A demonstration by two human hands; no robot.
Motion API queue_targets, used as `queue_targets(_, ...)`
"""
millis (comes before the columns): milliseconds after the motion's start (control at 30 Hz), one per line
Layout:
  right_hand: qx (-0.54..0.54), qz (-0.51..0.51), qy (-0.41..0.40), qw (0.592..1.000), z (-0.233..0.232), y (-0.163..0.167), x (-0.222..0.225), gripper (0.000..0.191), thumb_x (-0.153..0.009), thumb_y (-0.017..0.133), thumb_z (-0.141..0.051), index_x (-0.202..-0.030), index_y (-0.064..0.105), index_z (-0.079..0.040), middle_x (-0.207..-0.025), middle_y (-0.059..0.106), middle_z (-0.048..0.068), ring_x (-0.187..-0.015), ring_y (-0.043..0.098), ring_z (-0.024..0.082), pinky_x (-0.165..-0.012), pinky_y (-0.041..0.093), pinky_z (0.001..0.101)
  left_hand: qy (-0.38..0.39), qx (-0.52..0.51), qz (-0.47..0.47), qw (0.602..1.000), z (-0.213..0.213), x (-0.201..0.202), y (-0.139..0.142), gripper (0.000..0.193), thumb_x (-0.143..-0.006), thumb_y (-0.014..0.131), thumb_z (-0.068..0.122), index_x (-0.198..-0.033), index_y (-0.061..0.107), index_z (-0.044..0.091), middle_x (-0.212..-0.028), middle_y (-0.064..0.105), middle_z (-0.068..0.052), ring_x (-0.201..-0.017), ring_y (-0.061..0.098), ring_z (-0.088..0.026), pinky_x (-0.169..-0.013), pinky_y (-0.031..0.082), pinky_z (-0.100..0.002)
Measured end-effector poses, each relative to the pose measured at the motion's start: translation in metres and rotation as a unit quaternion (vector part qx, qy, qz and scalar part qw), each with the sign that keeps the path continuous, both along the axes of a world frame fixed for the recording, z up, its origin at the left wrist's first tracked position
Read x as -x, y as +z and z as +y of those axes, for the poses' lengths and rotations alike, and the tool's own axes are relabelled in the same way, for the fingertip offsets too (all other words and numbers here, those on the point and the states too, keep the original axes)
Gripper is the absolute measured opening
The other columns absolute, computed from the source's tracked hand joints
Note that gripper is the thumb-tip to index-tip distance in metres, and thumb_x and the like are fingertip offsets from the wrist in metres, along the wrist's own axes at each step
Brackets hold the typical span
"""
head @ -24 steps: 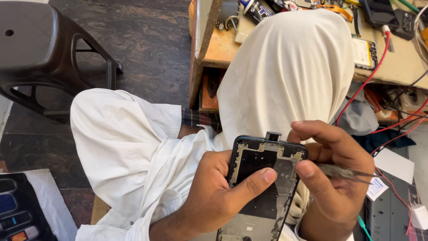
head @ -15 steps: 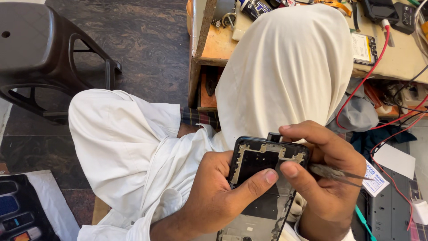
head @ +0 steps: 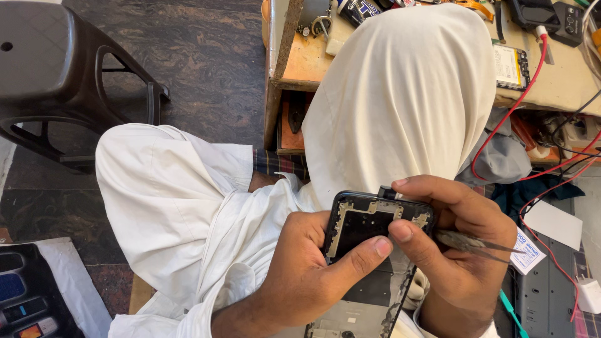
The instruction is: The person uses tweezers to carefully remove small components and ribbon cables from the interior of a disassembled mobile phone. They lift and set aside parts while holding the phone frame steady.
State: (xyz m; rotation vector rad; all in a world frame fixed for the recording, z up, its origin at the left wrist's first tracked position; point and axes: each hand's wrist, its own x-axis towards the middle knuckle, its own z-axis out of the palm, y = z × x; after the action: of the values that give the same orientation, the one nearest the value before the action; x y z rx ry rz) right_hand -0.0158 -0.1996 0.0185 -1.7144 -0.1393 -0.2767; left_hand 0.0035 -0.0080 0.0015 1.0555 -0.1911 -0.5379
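The left hand [head: 307,269] is gripping an opened phone frame [head: 369,263] over the lap, thumb pressing across its face. The right hand [head: 457,250] is pinching the frame's top corner while clasping slim tweezers [head: 476,243]. The frame is looking light, rigid yet fragile; its edges are offering the safest hold. It is showing black, stripped, with gold-toned brackets along the upper opening and bare metal below.
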Motion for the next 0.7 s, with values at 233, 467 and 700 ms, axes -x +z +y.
queue_targets(233, -0.011, 0.023, -0.009, 1.000, -0.003, -0.004, 0.004, 0.032, -0.089, 0.075, 0.004, -0.119, 0.066, 0.010, -0.088, 0.074, 0.010, -0.082, 0.067, 0.007, -0.071, 0.050, 0.0170, 0.003, -0.006, -0.011, 1.000, -0.001, 0.003, 0.000, 0.019, -0.098, 0.072, 0.018, -0.093, 0.072, -0.001, -0.075, 0.067, 0.006, -0.067, 0.055, 0.001, -0.055, 0.043, -0.020)
queue_targets(467, -0.039, -0.097, 0.006, 0.995, -0.001, -0.004, 0.003, 0.039, -0.092, 0.075, 0.000, -0.127, 0.059, 0.008, -0.103, 0.070, 0.020, -0.089, 0.071, 0.016, -0.079, 0.057, 0.0194, 0.118, -0.148, -0.352, 0.917, 0.009, -0.010, 0.031, 0.022, -0.089, 0.073, 0.010, -0.108, 0.073, -0.001, -0.097, 0.076, -0.007, -0.085, 0.072, -0.011, -0.075, 0.058, -0.026)
queue_targets(700, -0.039, -0.140, -0.009, 0.989, -0.022, -0.008, 0.023, 0.043, -0.100, 0.079, -0.019, -0.130, 0.056, 0.002, -0.124, 0.061, 0.029, -0.111, 0.065, 0.023, -0.099, 0.055, 0.0296, 0.204, -0.264, -0.733, 0.593, 0.018, -0.031, 0.051, 0.022, -0.100, 0.065, 0.011, -0.118, 0.073, 0.001, -0.122, 0.072, -0.013, -0.109, 0.069, -0.023, -0.088, 0.059, -0.033)
